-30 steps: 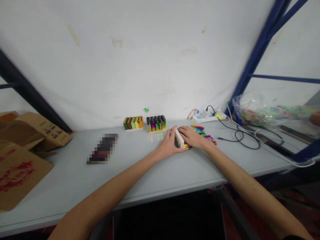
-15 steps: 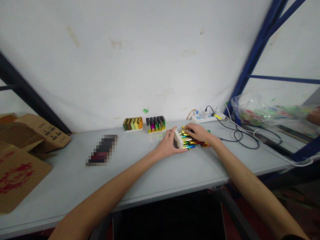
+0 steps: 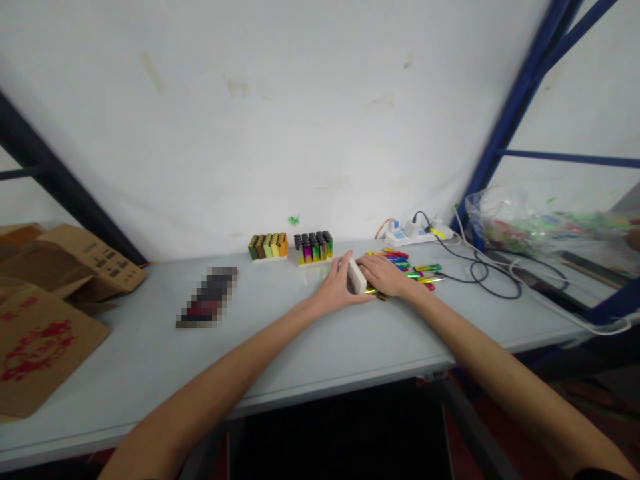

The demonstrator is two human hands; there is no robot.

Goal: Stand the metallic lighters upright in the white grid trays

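Note:
My left hand grips a small white tray, stood on its edge with its face tilted towards my right hand. My right hand is closed over lighters right against the tray, its fingertips touching the tray's face; how many it covers is hidden. Below its palm a gold lighter peeks out. More loose lighters in shiny red, green, blue and yellow lie to the right. Behind my hands stand two filled trays: one with gold and green lighters, one with multicoloured, black-topped lighters.
At the back right is a power strip with plugs and black and white cables. Cardboard boxes stand at the left, beside a pixelated dark item. A plastic bag and part of another person's hand are at the far right.
My right hand has moved left, up against the tray. The bunched lighters it covered are now partly hidden under it, with others spread out to its right. My left hand keeps its grip.

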